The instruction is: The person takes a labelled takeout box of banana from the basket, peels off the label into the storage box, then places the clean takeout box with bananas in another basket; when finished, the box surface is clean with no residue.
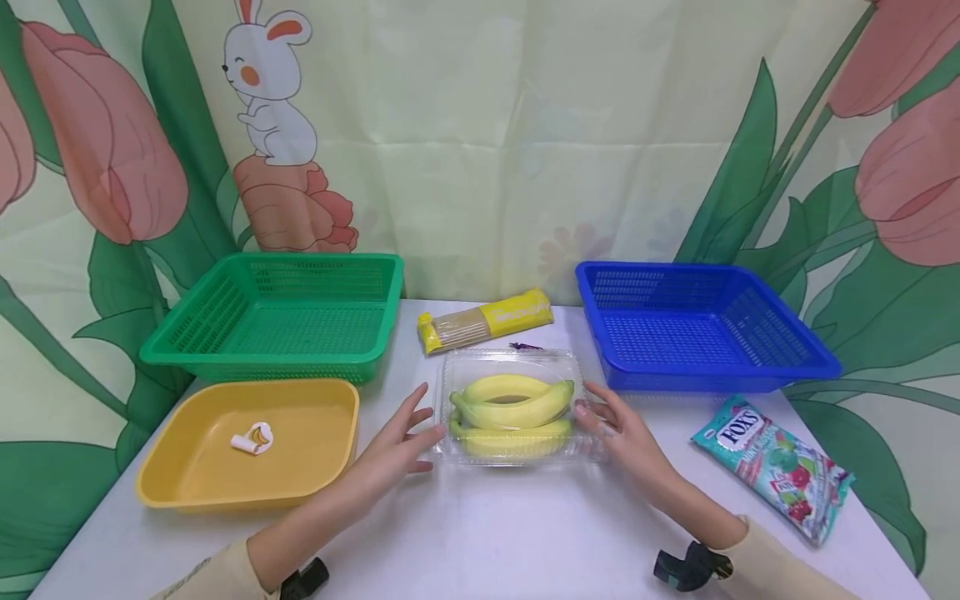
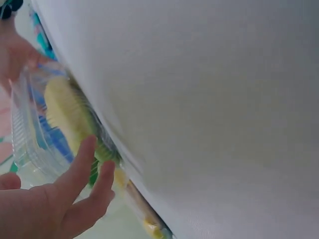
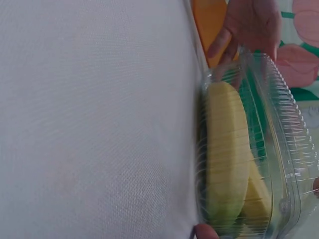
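A clear plastic clamshell box [image 1: 514,360] with several yellow-green bananas [image 1: 513,408] inside stands mid-table, its lid down. At its left side my left hand [image 1: 397,437] has its fingers spread, nothing held. Seen from the left wrist, that hand [image 2: 65,199] is close to the box [image 2: 30,129]. My right hand [image 1: 633,442] is at the box's right side, thumb and fingers loosely extended against the edge. In the right wrist view, only fingertips [image 3: 205,232] of it show beside the box [image 3: 279,149].
A yellow tub [image 1: 195,479] holding a small banana-marked white piece [image 1: 255,439] and a green basket [image 1: 367,367] stand left. A blue basket [image 1: 712,379] and a FOX'S candy bag [image 1: 776,467] are right. Behind the box lie a yellow noodle packet [image 1: 487,321] and a small dark wrapper [image 1: 525,346].
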Motion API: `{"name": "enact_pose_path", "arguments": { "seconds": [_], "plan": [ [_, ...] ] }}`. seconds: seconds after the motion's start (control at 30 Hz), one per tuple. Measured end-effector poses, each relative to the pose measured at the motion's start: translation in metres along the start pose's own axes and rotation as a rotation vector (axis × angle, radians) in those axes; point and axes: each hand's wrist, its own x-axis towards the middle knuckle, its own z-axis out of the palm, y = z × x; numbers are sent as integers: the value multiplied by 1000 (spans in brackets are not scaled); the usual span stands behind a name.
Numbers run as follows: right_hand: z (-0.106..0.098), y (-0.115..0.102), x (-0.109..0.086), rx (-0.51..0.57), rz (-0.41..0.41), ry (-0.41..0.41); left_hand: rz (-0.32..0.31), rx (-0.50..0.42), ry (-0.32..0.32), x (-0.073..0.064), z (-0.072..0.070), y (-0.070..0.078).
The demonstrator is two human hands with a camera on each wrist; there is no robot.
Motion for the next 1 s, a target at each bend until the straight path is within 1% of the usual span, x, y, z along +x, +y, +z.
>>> {"name": "enact_pose_path", "arguments": {
  "seconds": [0.23,0.4,0.63,0.87,1.0],
  "plan": [
    [5,0,-2,21,4,0,-4,-39,-28,11,-6,-1],
    [6,-1,-2,29,13,-7,-16,-58,-38,14,-4,0],
    [6,-1,-4,57,40,-15,-16,-67,-61,16,-1,0],
    [7,-2,-4,79,17,-9,-22,-83,-57,15,0,1],
    [7,-2,-5,72,13,-2,-22,-80,-50,14,0,1]
  ]
}}
